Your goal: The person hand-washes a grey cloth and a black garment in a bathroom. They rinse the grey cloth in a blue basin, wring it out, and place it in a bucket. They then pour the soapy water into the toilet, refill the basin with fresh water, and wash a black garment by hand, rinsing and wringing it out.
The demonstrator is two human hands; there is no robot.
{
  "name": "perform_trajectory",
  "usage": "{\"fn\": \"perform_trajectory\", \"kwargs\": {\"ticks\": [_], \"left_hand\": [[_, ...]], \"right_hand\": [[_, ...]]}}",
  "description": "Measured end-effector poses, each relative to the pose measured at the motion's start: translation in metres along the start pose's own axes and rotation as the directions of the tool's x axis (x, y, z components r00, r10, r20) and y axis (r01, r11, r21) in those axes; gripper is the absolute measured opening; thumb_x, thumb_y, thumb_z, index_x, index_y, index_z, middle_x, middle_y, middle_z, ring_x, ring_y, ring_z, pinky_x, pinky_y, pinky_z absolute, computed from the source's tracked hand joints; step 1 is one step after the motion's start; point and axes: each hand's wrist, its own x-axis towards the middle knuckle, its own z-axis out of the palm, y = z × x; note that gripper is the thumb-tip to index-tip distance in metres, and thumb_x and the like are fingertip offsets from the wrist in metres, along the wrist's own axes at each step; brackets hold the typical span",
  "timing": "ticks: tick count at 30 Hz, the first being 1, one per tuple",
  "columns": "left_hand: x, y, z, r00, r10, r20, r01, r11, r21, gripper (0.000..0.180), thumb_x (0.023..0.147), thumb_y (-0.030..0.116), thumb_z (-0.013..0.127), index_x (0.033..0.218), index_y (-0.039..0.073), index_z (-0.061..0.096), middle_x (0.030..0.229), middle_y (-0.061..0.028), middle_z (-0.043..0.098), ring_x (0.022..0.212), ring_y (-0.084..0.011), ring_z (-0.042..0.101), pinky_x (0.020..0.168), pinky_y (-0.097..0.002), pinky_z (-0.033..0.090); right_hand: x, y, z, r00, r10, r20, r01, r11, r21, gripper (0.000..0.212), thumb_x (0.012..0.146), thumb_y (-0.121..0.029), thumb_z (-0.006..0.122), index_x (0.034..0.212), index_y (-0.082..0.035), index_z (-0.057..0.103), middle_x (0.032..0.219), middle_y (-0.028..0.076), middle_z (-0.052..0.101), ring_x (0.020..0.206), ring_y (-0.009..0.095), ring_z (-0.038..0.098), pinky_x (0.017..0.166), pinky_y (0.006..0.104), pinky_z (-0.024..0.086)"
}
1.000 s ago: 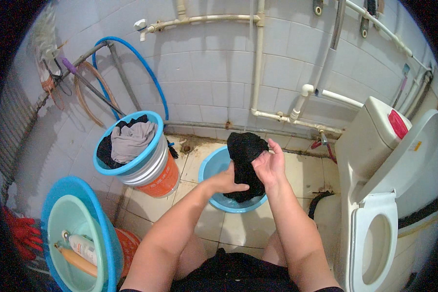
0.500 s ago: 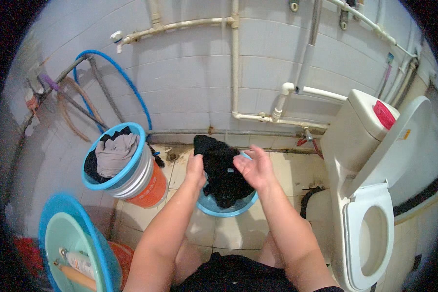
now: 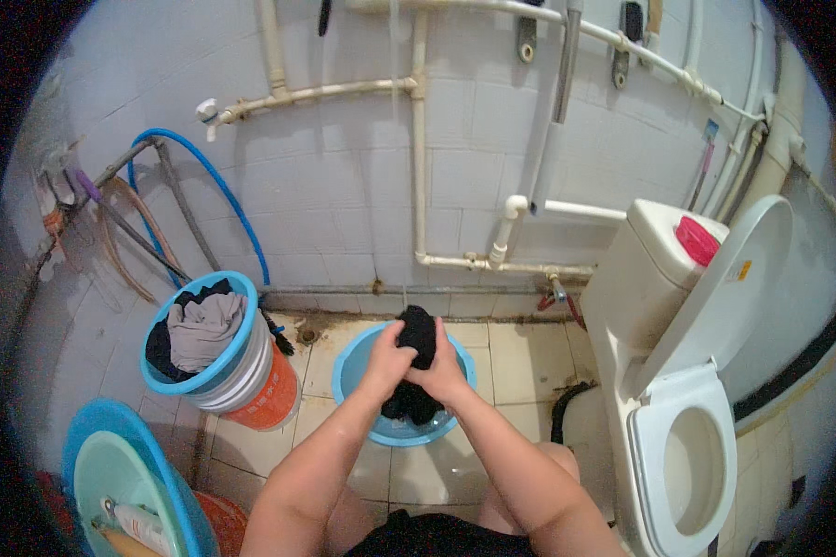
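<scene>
A bunched piece of black cloth [image 3: 418, 336] is gripped between my two hands. My left hand [image 3: 387, 357] closes on its left side with the thumb toward the middle. My right hand [image 3: 442, 371] wraps its right side. Both are over a light blue basin [image 3: 348, 364] on the floor. Part of the black cloth hangs down into the basin, below my hands. A thin stream of water [image 3: 403, 269] falls from above to the far side of the cloth.
Left, a blue basin of grey and black clothes [image 3: 208, 331] tops an orange-and-white bucket [image 3: 267, 395]. Nearer stands a pale green basin [image 3: 121, 464] with a bottle inside. A white toilet [image 3: 683, 436] with raised lid is right. Pipes [image 3: 420, 167] run along the tiled wall.
My right hand, spread open before, has closed on the cloth. Both hands have come together, and the cloth is gathered into a bunch. The view has tilted up slightly and shifted right.
</scene>
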Motion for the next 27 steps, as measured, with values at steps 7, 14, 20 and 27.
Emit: {"fn": "perform_trajectory", "kwargs": {"ticks": [7,14,20,27], "left_hand": [[-0.015,0.024,-0.001,0.985,0.137,0.104,-0.162,0.940,0.300,0.046,0.063,0.007,0.063,0.107,-0.004,0.052,0.104,-0.0169,0.053,0.099,-0.0339,0.053,0.086,-0.0360,0.042],[-0.020,0.031,0.006,0.973,0.168,0.160,-0.217,0.906,0.363,0.041,0.064,0.007,0.063,0.102,-0.003,0.054,0.103,-0.0156,0.053,0.099,-0.0323,0.053,0.085,-0.0349,0.043],[-0.031,0.031,-0.009,0.944,0.289,0.158,-0.329,0.853,0.405,0.039,0.062,0.003,0.062,0.100,-0.004,0.055,0.104,-0.0154,0.053,0.100,-0.0326,0.052,0.086,-0.0348,0.043],[-0.039,0.037,-0.008,0.946,0.283,0.156,-0.323,0.862,0.391,0.036,0.061,0.004,0.063,0.097,-0.002,0.058,0.105,-0.0119,0.051,0.099,-0.0300,0.052,0.086,-0.0340,0.042]], "right_hand": [[0.004,0.017,0.000,0.996,0.024,-0.086,-0.028,0.999,-0.041,0.102,0.057,-0.019,0.080,0.138,-0.006,0.020,0.129,0.021,0.032,0.121,0.033,0.036,0.100,0.0391,0.033],[0.001,0.017,-0.014,0.990,0.021,-0.141,-0.047,0.983,-0.180,0.076,0.053,-0.020,0.078,0.120,-0.008,0.045,0.117,0.013,0.050,0.111,0.030,0.047,0.096,0.0377,0.038],[-0.012,-0.009,-0.009,0.985,-0.163,-0.052,0.153,0.976,-0.158,0.080,0.060,-0.010,0.072,0.130,-0.004,0.032,0.122,0.020,0.046,0.117,0.034,0.042,0.098,0.0381,0.035],[-0.018,-0.020,-0.017,0.991,-0.126,0.035,0.129,0.985,-0.115,0.075,0.063,-0.014,0.072,0.129,-0.006,0.034,0.121,0.017,0.049,0.113,0.030,0.048,0.094,0.0352,0.038]]}}
